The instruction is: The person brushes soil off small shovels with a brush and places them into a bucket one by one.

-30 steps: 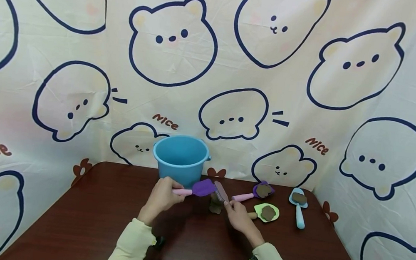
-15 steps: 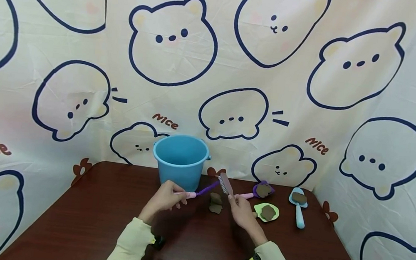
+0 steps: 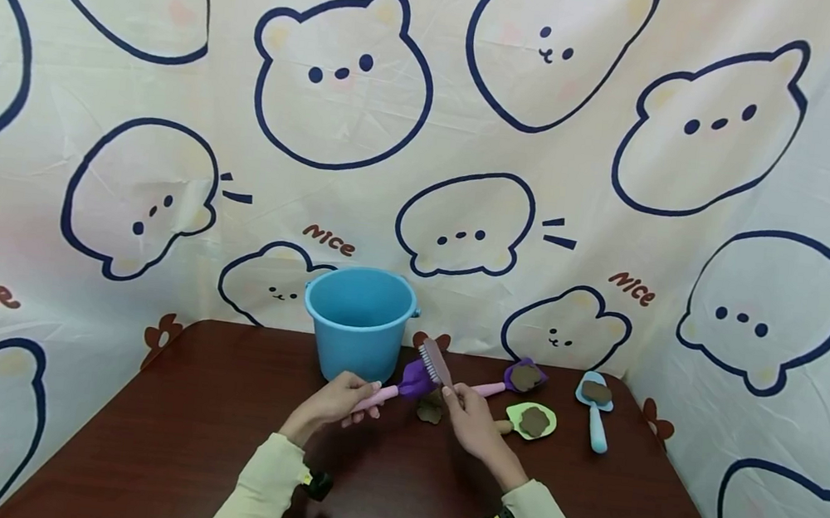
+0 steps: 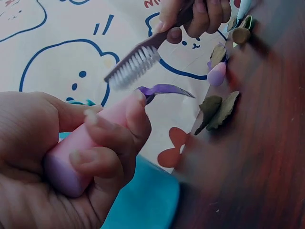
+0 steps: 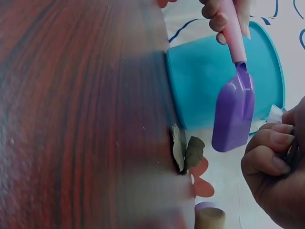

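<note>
My left hand (image 3: 341,402) holds the pink handle of a small toy shovel (image 3: 414,380), its purple blade pointing right; the fingers wrap the handle in the left wrist view. My right hand (image 3: 475,427) grips a brush (image 3: 435,363) with a dark handle and white bristles (image 4: 136,69). In the head view the bristles overlap the purple blade; the left wrist view shows them close over it. Under the blade, brown clay-like pieces (image 3: 430,409) lie on the table, partly hidden by it. The right wrist view shows the purple blade (image 5: 233,117) with nothing on its visible side.
A blue bucket (image 3: 357,345) stands behind my left hand. To the right lie a purple shovel (image 3: 524,376), a green shovel (image 3: 533,421) and a light blue shovel (image 3: 595,393), each bearing a brown piece. A patterned cloth (image 3: 471,148) hangs behind the dark table (image 3: 165,435).
The shovel's blade has turned, flat to edge-on and then tilted again, while the left hand dipped lower. The brush swung up, then moved left onto the blade in the head view.
</note>
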Motion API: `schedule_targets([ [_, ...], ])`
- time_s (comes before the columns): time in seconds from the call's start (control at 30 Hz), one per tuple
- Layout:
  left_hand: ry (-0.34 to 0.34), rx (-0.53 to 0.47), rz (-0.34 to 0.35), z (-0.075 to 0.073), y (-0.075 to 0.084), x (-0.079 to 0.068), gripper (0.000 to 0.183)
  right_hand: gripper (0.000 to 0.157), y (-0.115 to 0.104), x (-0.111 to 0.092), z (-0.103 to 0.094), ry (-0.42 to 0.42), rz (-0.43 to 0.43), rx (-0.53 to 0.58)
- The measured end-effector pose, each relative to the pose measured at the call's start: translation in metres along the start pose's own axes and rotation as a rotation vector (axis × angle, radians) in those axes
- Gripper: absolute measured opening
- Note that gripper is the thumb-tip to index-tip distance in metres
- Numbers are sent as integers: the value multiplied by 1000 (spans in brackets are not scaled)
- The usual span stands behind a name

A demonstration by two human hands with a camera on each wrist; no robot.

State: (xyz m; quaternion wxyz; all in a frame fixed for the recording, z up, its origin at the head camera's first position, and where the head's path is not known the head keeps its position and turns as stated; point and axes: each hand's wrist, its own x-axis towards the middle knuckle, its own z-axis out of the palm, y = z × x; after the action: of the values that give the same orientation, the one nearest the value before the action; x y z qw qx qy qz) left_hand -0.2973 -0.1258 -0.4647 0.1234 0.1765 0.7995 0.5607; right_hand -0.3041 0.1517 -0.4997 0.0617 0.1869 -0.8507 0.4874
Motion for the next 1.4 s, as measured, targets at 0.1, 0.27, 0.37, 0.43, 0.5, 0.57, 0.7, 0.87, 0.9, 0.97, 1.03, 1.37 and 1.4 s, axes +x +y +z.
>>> schedule_targets([
  [0.1,-26,-63,-27,1,-1,0,42,41,-1,0,4,-17,-24,0],
  [0.27,-45,-157,-85,3,-3,2,41,41,-1,0,9,-61,-57,6],
  [0.37,-51,-200,-99,4,-4,3,41,41,0,0,11,-87,-68,10],
  [0.43,-51,-218,-102,5,-5,4,41,42,-1,-1,12,-98,-71,5],
  [0.5,-48,-218,-104,6,-5,5,41,43,0,-2,12,-101,-66,1],
  [0.57,-34,-202,-107,6,-6,4,41,43,0,-2,13,-100,-62,-1],
  [0.7,-9,-160,-112,4,-5,4,35,39,2,-2,13,-92,-59,-11],
  [0.87,-16,-180,-102,-1,-6,4,29,32,5,-1,13,-52,-55,-35],
  [0.9,-19,-186,-99,-2,-6,4,29,31,5,-1,13,-42,-49,-43],
  [0.97,-25,-197,-93,-5,-6,3,28,32,5,0,12,-29,-37,-53],
  [1.03,-31,-204,-85,-7,-6,3,27,31,6,0,12,-28,-19,-58],
  [1.37,-63,-233,-74,-13,-7,-1,27,31,14,0,10,-12,0,-94],
  [1.4,-66,-235,-74,-14,-7,-2,27,30,15,0,10,-11,4,-97],
])
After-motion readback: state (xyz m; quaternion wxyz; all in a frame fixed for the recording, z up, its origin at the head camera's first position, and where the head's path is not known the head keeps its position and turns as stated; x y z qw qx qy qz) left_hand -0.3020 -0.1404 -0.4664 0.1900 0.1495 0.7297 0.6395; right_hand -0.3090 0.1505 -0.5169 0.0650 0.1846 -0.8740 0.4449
